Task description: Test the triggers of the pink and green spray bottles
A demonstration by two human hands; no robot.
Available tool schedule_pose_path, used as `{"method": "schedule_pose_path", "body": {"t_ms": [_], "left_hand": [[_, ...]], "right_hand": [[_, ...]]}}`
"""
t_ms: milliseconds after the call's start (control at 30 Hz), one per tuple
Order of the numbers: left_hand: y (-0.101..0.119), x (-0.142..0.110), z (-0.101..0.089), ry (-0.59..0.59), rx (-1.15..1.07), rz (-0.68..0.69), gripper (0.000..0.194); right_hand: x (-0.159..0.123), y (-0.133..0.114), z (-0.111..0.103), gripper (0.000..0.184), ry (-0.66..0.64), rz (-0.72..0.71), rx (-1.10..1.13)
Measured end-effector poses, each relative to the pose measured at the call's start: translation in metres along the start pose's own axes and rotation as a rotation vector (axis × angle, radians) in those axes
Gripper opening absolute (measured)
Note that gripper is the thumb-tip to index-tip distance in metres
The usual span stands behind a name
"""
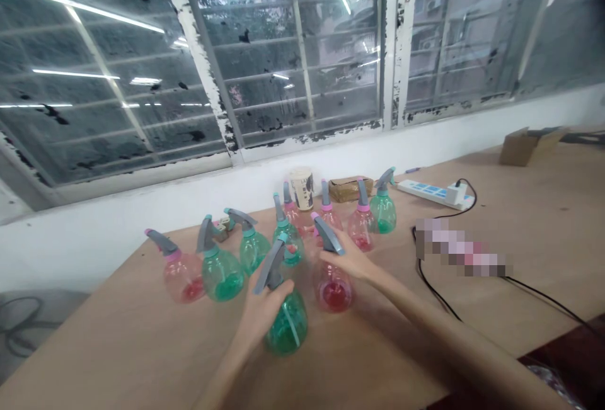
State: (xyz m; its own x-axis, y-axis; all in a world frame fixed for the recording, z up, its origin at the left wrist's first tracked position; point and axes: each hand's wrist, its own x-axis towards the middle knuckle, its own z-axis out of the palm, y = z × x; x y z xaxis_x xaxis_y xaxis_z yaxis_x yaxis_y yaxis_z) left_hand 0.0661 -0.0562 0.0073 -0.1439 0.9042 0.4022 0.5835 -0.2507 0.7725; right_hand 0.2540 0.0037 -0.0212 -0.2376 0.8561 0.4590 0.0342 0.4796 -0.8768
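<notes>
My left hand [267,309] is closed round the neck of a green spray bottle [287,328], which tilts over the near part of the table. To its right, my right hand [347,256] grips a pink spray bottle [334,290] by the neck, below its grey trigger head. Liquid or colour shows darker at the bottom of both bottles. Just behind them stands another green spray bottle [292,249]. On the left are a pink spray bottle [182,278] and two green ones [222,274]. Further pink bottles [362,230] and a green bottle [384,211] stand behind my right hand.
Along the wall are a paper cup [302,191] and a brown taped packet [350,189]. A white power strip [432,194] with a plugged-in charger [456,196] lies to the right. A black cable [437,293] crosses the table [142,347]. A cardboard box [524,147] sits far right.
</notes>
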Motion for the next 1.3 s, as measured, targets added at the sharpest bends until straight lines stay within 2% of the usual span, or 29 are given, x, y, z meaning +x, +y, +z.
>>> {"method": "schedule_pose_path", "body": {"t_ms": [100, 233, 333, 500, 600, 833, 1033, 1300], "left_hand": [[-0.008, 0.002, 0.000, -0.079, -0.058, -0.088, 0.047], [-0.019, 0.008, -0.001, -0.013, -0.084, -0.072, 0.051], [-0.031, 0.011, -0.004, 0.048, -0.053, -0.024, 0.049], [-0.051, 0.012, -0.004, 0.023, -0.109, -0.032, 0.053], [-0.054, 0.010, -0.003, 0.024, -0.101, -0.027, 0.053], [-0.056, 0.010, -0.003, 0.051, -0.004, 0.020, 0.038], [-0.061, 0.011, -0.003, 0.043, -0.015, 0.064, 0.038], [-0.056, 0.009, -0.004, 0.037, -0.019, 0.024, 0.040]], "right_hand": [[-0.001, -0.006, -0.001, 0.044, 0.051, -0.011, -0.029], [-0.005, -0.009, -0.011, 0.037, 0.040, -0.020, -0.088], [-0.012, -0.005, -0.029, 0.030, 0.072, 0.014, -0.153], [-0.023, 0.007, -0.066, 0.021, 0.230, 0.109, -0.134], [-0.027, 0.007, -0.077, 0.011, 0.330, 0.124, -0.211], [-0.034, -0.010, -0.070, 0.023, 0.397, 0.067, -0.328], [-0.023, 0.000, -0.069, 0.017, 0.400, 0.090, -0.261], [-0.012, 0.011, -0.052, 0.042, 0.374, 0.026, -0.245]]}}
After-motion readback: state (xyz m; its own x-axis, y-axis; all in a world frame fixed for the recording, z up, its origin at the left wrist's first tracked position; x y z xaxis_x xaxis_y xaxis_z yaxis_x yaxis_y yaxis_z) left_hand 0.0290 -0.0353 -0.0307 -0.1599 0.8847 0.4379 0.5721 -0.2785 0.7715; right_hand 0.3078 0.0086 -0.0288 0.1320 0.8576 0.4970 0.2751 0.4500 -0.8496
